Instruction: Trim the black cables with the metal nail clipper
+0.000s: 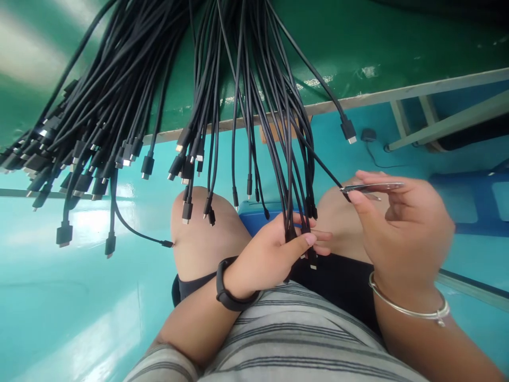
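A dense bunch of thin black cables (246, 90) fans out over the edge of a green workbench (350, 48), and their black connectors with metal tips hang down in several rows. My left hand (270, 257) grips several of the cables near their connector ends above my lap. My right hand (401, 228) pinches a slim metal tweezer-like tool (371, 187). The tool's tip meets the end of one black cable (330, 172). The right hand is slightly blurred.
My knees (202, 233) sit below the hanging cables. Under them lies a teal floor (63, 297). A blue stool (473, 196) stands at right, with the bench's pale metal frame (417, 114) above it. A small black object with a wire (368, 135) lies on the floor.
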Action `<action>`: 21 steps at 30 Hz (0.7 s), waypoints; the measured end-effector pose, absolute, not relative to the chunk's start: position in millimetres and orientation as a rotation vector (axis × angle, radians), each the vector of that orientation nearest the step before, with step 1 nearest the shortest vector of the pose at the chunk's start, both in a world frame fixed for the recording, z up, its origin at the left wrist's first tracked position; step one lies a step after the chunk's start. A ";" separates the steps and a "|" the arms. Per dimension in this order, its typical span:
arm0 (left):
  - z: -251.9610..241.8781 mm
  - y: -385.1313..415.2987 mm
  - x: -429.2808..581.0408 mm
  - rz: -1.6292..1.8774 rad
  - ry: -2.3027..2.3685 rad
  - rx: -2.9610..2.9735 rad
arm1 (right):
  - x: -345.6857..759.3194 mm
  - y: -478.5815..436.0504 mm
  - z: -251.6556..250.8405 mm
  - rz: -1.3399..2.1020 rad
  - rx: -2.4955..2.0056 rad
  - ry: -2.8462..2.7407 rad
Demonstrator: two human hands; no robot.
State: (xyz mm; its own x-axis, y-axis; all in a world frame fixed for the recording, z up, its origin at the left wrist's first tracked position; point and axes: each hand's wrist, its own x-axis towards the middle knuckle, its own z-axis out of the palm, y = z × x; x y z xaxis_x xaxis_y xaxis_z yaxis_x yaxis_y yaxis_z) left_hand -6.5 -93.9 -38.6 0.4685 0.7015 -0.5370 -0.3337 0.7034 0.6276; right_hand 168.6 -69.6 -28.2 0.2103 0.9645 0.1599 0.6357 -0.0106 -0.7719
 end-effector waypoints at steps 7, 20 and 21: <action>-43.5 -88.2 -4.9 0.677 0.854 0.499 | 159.3 -79.8 -22.7 1.394 -1.391 -1.221; -42.2 -91.8 2.5 0.712 0.800 0.292 | 146.7 -61.5 -13.6 1.524 -1.480 -0.995; -42.1 -91.7 2.8 0.702 0.782 0.286 | 144.3 -60.5 -15.4 1.512 -1.470 -0.978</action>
